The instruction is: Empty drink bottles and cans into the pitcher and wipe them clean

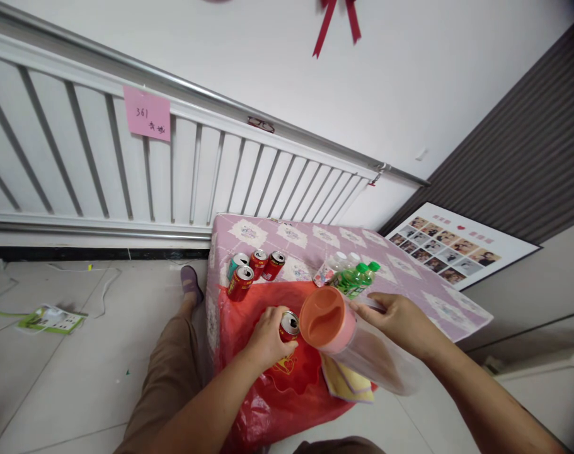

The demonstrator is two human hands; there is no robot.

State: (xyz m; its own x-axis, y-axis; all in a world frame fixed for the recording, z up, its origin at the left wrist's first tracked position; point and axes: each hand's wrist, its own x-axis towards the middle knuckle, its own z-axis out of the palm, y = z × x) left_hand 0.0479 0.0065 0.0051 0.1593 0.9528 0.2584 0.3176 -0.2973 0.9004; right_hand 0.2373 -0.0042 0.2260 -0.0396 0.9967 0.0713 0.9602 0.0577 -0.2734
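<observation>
My left hand (266,340) is wrapped round an opened red can (289,325) held over a red plastic bag (268,391). My right hand (400,325) grips a clear plastic pitcher (362,353) with an orange lid (322,317), tilted so that the lid faces the can. The can's top sits right beside the lid. Both hands hover above the near end of a small table under a pink patterned cloth (409,277).
Several more red cans and one teal can (251,268) stand at the table's left edge. Green-capped bottles (355,274) lie mid-table. A yellow cloth (346,381) lies under the pitcher. A white radiator (173,170) lines the wall; a photo board (457,249) leans at right.
</observation>
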